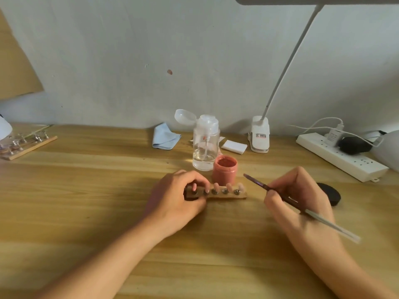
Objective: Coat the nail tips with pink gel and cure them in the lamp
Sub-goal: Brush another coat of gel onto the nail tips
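A small wooden holder lies mid-table with several pink nail tips standing on metal studs. My left hand grips its left end, fingers curled over the top. An open jar of pink gel stands just behind the holder. To the right, my right hand holds a thin brush like a pen. The bristle end points up-left and hovers right of the jar, above the holder's right end. The black jar lid lies behind my right hand.
A clear pump bottle with its flip cap open stands behind the jar. Further back lie a blue cloth, white pads and a clip desk lamp. A power strip and the white curing lamp sit far right. Another nail stand is far left.
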Motion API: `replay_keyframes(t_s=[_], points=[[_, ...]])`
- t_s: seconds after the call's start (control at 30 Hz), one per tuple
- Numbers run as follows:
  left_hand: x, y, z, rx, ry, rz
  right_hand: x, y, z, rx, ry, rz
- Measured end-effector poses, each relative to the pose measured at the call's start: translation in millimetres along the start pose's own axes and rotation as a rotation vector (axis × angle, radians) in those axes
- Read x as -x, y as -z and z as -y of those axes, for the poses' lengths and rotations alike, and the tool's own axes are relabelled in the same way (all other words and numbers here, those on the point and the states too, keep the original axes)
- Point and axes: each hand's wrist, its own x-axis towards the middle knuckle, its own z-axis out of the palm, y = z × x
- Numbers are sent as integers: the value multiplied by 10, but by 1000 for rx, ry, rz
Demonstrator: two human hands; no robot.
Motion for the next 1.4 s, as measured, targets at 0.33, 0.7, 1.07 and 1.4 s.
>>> replay_keyframes(t_s=[0.33,0.7,1.07,1.4], points=[[2,9,5,30,0,10,19,-46,14,152,66,44],[-7,12,18,55,-9,29,30,-42,29,163,31,5],[5,17,-6,29,16,23,-20,-5,48,55,103,-72],[12,25,-61,-10,85,27,-835,-303,67,176,-294,158]])
